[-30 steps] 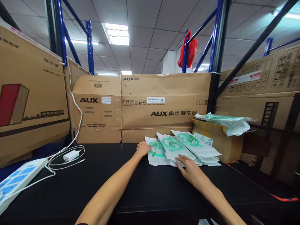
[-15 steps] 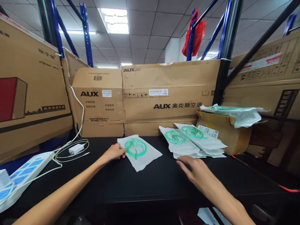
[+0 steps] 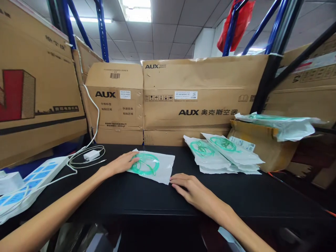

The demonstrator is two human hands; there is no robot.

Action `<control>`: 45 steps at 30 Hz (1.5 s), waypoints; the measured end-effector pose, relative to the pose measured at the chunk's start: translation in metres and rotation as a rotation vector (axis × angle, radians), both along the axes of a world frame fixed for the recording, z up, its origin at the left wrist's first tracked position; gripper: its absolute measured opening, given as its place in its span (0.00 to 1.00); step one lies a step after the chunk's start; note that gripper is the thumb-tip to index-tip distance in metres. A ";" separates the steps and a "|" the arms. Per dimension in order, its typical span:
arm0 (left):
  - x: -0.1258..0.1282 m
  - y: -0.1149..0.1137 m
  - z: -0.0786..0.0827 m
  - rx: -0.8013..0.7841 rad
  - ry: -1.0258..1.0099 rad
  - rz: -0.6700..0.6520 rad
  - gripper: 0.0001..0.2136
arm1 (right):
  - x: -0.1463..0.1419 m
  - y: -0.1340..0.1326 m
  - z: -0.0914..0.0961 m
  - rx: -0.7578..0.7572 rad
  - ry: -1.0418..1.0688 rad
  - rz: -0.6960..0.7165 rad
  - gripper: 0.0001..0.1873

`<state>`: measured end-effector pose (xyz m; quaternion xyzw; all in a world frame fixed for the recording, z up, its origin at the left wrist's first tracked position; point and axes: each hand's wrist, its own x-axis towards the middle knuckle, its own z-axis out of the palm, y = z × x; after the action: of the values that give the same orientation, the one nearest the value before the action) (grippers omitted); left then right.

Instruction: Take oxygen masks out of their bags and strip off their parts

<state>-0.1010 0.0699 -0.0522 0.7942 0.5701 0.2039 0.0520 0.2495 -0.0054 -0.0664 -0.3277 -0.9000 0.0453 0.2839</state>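
A clear-and-white packet (image 3: 164,166) with a coiled green tube (image 3: 149,171) inside lies flat on the black tabletop. My left hand (image 3: 119,164) rests over its left edge, fingers stretched across the wrapper and coil. At the packet's lower right corner is my right hand (image 3: 187,185), its fingertips touching or almost touching the edge. Its fingers are extended, with the thumb a little apart. Further right, several similar packets (image 3: 223,157) lie in an overlapping pile, green coils showing through them.
A cardboard box (image 3: 258,138) at the right bears another packet (image 3: 283,122). On the left lie a power strip (image 3: 34,187) and a white cable with its adapter (image 3: 91,155). Large AUX cartons (image 3: 194,84) wall off the back; the black table (image 3: 147,203) ends in front.
The packet has turned, its right corner now nearer my right hand. My left hand went from pinching its corner to lying over it. My right hand moved left from the pile. The view shifted.
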 end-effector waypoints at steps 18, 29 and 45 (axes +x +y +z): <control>-0.003 0.008 -0.016 -0.071 0.052 -0.165 0.32 | 0.000 0.019 0.015 -0.008 -0.075 0.088 0.26; 0.017 0.006 -0.016 -0.117 0.060 -0.247 0.31 | -0.014 0.029 0.000 0.039 -0.194 0.148 0.25; 0.012 0.034 -0.010 -0.087 0.260 -0.146 0.24 | 0.055 -0.035 -0.006 0.116 -0.144 -0.092 0.15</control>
<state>-0.0885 0.1034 -0.0623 0.8501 0.5213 0.0700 0.0270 0.3049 -0.0407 -0.0725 -0.3540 -0.9033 -0.0437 0.2386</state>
